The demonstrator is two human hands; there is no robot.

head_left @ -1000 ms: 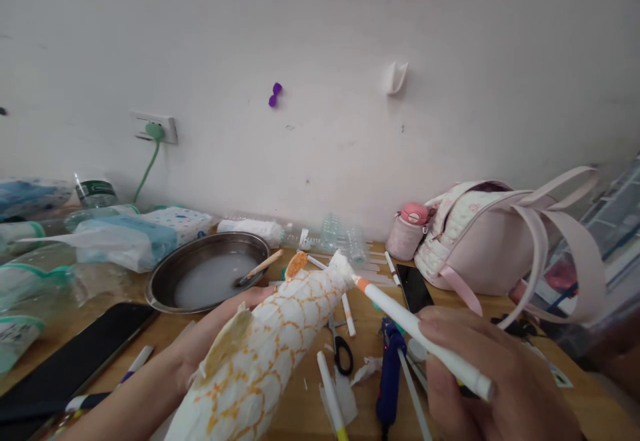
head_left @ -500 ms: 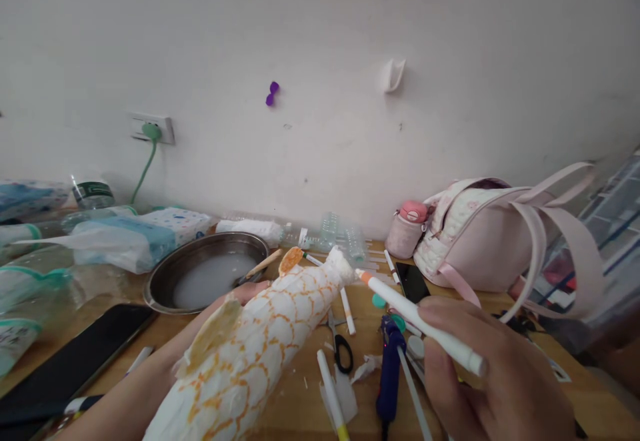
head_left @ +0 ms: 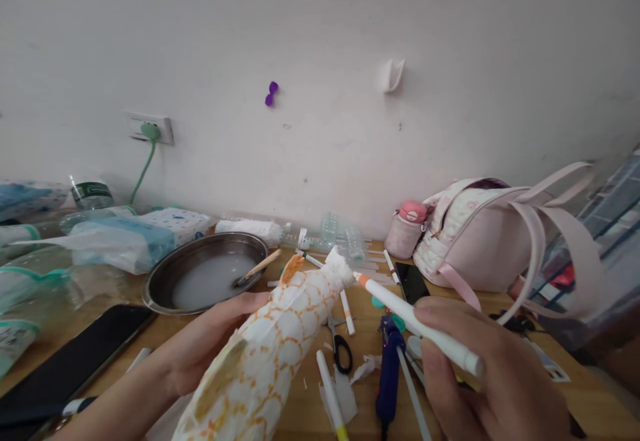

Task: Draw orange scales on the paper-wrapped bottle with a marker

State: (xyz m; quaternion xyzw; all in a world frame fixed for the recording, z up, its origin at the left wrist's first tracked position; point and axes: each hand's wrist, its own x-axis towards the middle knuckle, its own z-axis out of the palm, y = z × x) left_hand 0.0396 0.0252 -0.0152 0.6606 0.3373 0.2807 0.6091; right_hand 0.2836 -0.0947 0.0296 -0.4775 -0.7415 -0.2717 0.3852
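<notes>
A white papier-mâché fish with orange scale outlines slants up across the middle, its pale tail end uppermost. My left hand is closed around the fish's left side, with most fingers hidden behind it. Between the thumb and fingers of my right hand is a white marker with an orange tip end. That tip lies close to the fish's tail; I cannot tell whether it touches. Below the fish are scissors with black handles and a yellow-ended marker.
A steel bowl of cloudy liquid holds a wooden-handled brush. Also on the table are a blue glue gun, a black phone, a tissue pack, plastic bottles and a pink bag.
The fish has rolled and shifted slightly right at its lower end. More of my left hand now shows beside it. The marker has stayed near the tail.
</notes>
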